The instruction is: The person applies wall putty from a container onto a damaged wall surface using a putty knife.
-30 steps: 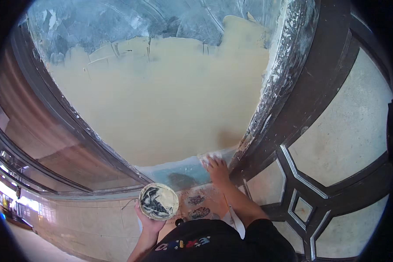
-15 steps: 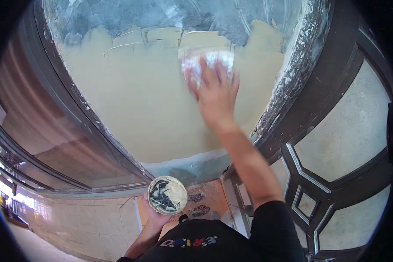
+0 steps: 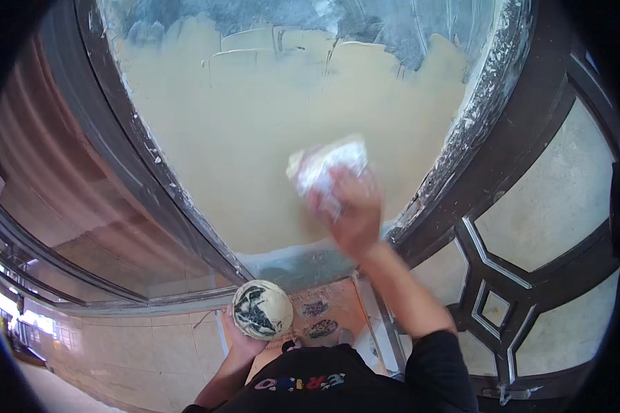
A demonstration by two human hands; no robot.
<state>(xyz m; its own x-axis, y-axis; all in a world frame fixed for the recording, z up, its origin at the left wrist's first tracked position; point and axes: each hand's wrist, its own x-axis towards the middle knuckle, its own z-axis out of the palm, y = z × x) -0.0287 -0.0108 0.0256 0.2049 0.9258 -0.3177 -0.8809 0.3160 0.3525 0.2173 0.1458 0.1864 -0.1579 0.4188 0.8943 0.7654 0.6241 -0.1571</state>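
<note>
My right hand [image 3: 357, 210] grips a wide, flat putty scraper [image 3: 332, 164], silvery and smeared by motion, with cream filler along its upper edge. It is in front of the lower middle of a wall panel [image 3: 255, 151]; whether the blade touches the panel I cannot tell. Cream putty covers most of that panel, ending in a ragged, ridged upper border against bluish-grey surface. Low in front of my body, my left hand [image 3: 240, 339] is closed round the side of a round bowl [image 3: 253, 313]. Cream putty coats much of its inside, and a black patch shows through.
Dark frame strips, chipped and paint-spotted, border the panel left [image 3: 151, 151] and right [image 3: 461, 131]. At right is a dark door [image 3: 517, 296] with pale panes. A glazed window with a brownish curtain [image 3: 76, 179] is at left. Orange-brown sheeting [image 3: 344, 303] lies on the floor below.
My right hand has drawn the scraper down from the putty's upper border, and the blade now tilts. The bowl in my left hand has hardly moved. The view has shifted slightly.
</note>
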